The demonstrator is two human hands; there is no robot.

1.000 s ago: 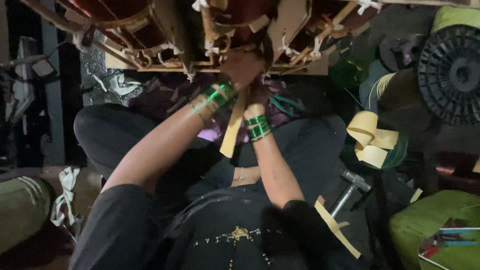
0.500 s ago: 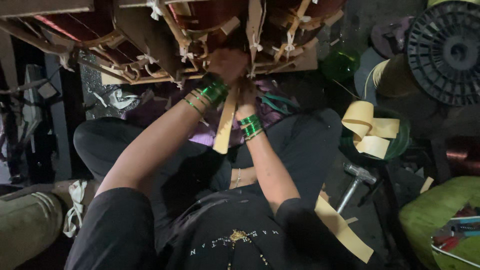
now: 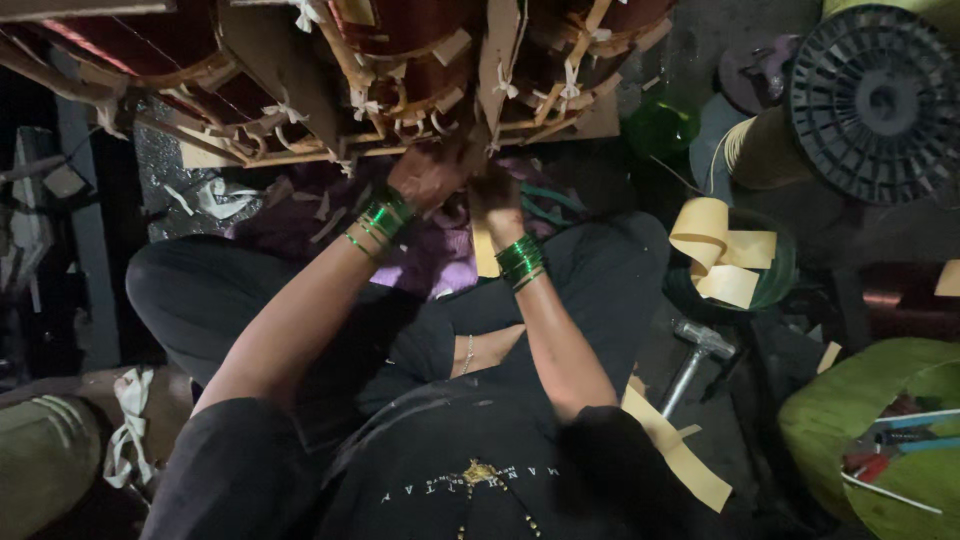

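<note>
My left hand (image 3: 425, 175) is curled up against the underside of the big wound coil assembly (image 3: 400, 70), fingers bent and pressed on the tied copper-coloured windings; I cannot tell whether it pinches anything. My right hand (image 3: 495, 192) sits just beside it, also half closed, and a strip of yellow insulation paper (image 3: 484, 252) hangs down from about it, between my wrists; whether the fingers truly grip the strip is hidden. Green bangles (image 3: 380, 218) ring both wrists.

The coil assembly fills the top of my view, its dark red windings bound with white cloth ties (image 3: 505, 85) and stiff brown card pieces.

I sit cross-legged on the floor, in black clothes, with purple cloth (image 3: 440, 270) under my hands. To my right a hammer (image 3: 692, 358) lies on the floor, near a long yellow paper strip (image 3: 680, 455). Curled paper offcuts (image 3: 720, 255) rest in a green bowl (image 3: 775, 285) beyond it. A large black spool (image 3: 875, 100) wound with pale wire stands further right, and a green sack (image 3: 860, 420) holding small tools lies at the lower right. The room is dim and cluttered.
</note>
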